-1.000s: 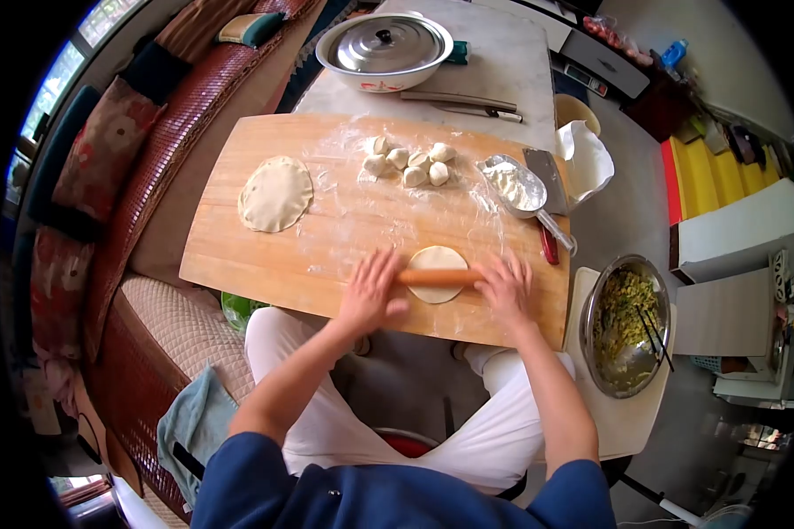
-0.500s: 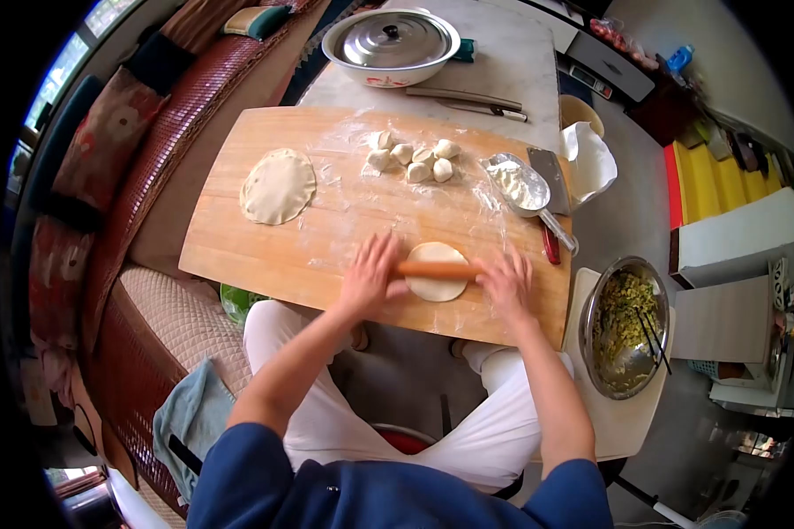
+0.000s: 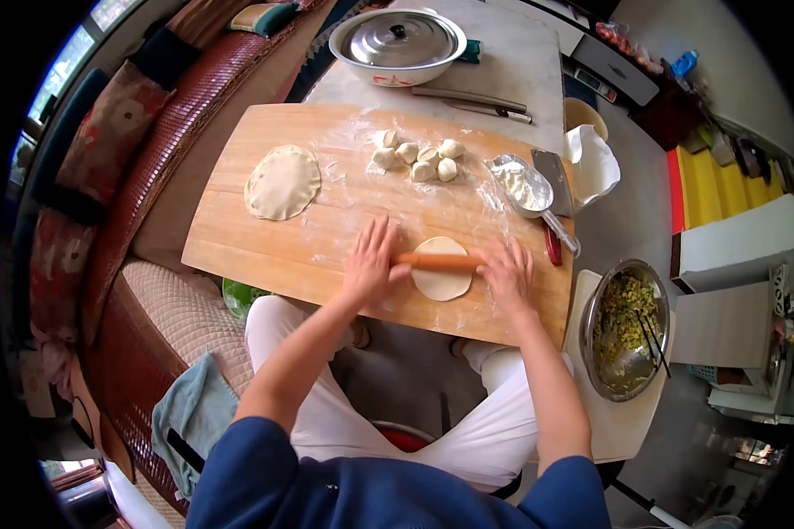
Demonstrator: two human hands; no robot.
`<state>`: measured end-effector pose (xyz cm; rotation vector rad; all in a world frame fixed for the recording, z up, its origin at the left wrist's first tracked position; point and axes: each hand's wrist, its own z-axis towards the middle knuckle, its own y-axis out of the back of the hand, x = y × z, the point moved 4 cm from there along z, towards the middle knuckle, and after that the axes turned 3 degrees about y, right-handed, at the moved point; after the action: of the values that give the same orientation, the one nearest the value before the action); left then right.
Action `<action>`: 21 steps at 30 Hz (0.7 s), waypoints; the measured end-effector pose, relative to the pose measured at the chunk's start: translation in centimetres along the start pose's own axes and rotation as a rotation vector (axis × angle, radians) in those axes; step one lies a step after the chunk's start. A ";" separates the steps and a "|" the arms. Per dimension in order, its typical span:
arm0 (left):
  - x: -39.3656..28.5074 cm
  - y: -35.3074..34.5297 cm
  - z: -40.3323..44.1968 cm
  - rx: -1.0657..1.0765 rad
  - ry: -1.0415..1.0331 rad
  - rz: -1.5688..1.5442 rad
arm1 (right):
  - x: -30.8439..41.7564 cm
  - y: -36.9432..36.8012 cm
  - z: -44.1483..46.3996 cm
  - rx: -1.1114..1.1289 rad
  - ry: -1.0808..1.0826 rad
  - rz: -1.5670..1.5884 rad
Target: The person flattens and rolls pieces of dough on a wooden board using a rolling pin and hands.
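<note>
Head cam: rolling pin (image 3: 441,262) lies across thin dough round (image 3: 441,286) on floury wooden board (image 3: 238,238). L hand (image 3: 370,262) over pin's L end, R hand (image 3: 508,273) over its R end; both w/ fingers stretched out & a bit apart, pin under palms, not wrapped. Dough round shows above & below pin, btwn hands. Well L of pin & a bit up: bigger dough round w/ pleated edge (image 3: 282,182). Straight up from pin: cluster of small dough pcs (image 3: 426,159). Up & R of pin: metal scoop (image 3: 525,187) w/ flour, cleaver (image 3: 551,176) just beside. Well R of pin & lower, off board: steel bowl (image 3: 631,375) w/ yellow-green mix & dark chopsticks (image 3: 651,339)
</note>
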<state>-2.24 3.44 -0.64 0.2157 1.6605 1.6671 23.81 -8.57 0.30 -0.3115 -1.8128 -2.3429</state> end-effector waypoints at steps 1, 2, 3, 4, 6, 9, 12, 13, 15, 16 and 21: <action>0.5 0.1 2.5 -0.022 0.047 -0.001 | -0.2 0.1 1.2 0.009 -0.030 0.005; 0.7 0.2 3.7 -0.043 0.092 -0.002 | -0.2 0.1 1.1 0.007 -0.046 0.025; 0.3 0.0 3.6 -0.029 0.052 0.002 | -0.8 -0.2 1.1 0.005 -0.063 0.041; -0.5 -0.4 3.0 -0.017 0.013 0.001 | -2.1 -0.8 0.9 0.003 -0.078 0.051; -2.8 -0.1 -1.1 0.099 -0.063 0.046 | -2.9 -1.2 -2.4 0.014 -0.055 0.083; -4.5 1.1 -6.9 0.231 -0.160 -0.003 | -1.8 0.1 -5.2 0.032 -0.003 0.113; -2.9 0.2 -4.3 0.155 -0.104 0.028 | 0.4 1.0 -3.9 0.036 0.016 0.048; -1.9 -0.2 -1.9 0.082 -0.061 0.065 | -0.1 0.7 -1.5 0.015 0.031 0.022; -0.3 -0.7 3.3 -0.045 0.026 0.015 | -1.0 0.0 1.3 -0.017 0.000 0.001; -0.1 -0.5 4.5 -0.109 0.067 -0.013 | -1.8 -0.5 2.0 -0.028 -0.044 0.003; -4.4 0.8 -2.5 0.128 -0.065 0.013 | -4.6 -1.7 -3.9 -0.030 -0.018 0.139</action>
<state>-1.02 -1.05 1.43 0.3402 1.7213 1.5489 27.52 -11.91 -3.44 -0.4479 -1.7067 -2.2807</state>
